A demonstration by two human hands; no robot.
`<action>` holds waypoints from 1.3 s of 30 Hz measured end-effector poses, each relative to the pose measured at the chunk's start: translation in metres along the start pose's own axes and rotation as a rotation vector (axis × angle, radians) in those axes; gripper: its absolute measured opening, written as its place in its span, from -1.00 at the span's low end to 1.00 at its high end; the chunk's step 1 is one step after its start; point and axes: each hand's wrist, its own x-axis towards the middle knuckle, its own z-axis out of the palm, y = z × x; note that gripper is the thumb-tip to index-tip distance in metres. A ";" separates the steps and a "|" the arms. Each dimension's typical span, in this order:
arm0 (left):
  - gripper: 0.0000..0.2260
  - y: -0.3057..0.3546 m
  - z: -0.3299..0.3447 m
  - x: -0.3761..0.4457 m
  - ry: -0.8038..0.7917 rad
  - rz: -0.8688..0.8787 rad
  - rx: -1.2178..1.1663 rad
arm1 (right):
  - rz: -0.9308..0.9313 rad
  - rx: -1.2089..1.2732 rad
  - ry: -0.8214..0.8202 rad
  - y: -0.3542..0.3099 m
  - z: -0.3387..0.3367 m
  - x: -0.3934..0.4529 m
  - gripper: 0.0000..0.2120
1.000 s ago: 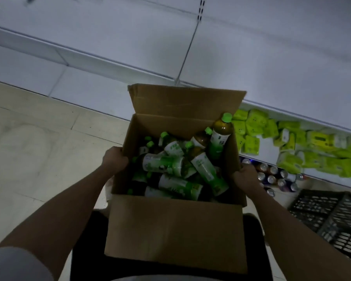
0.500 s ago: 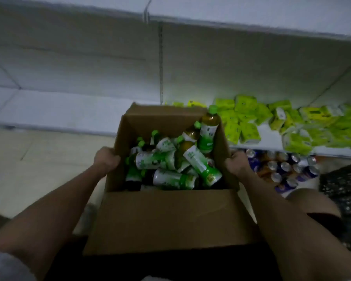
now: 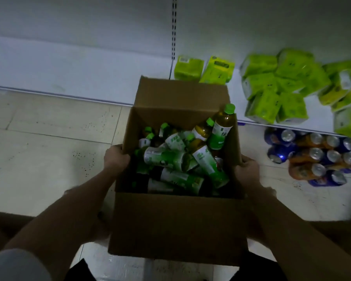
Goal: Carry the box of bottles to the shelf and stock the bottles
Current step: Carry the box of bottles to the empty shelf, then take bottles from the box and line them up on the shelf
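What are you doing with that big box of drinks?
A person is holding an open brown cardboard box, with the left hand on one side wall and the right hand on the other. It is full of jumbled green-capped tea bottles. The box is right in front of a low white shelf that has bright green packs on it. No bottle has been put on the shelf yet.
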 end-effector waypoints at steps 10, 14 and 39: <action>-0.76 0.001 0.034 0.033 0.090 0.034 0.041 | -0.052 -0.096 0.142 0.009 0.037 0.034 -0.77; -0.81 -0.002 0.029 0.023 0.060 0.090 0.060 | -0.033 -0.163 0.090 0.002 0.037 0.024 -0.67; -0.54 0.082 -0.013 -0.024 -0.201 -0.058 -0.112 | -0.203 -0.258 -0.257 -0.133 0.026 -0.011 -0.76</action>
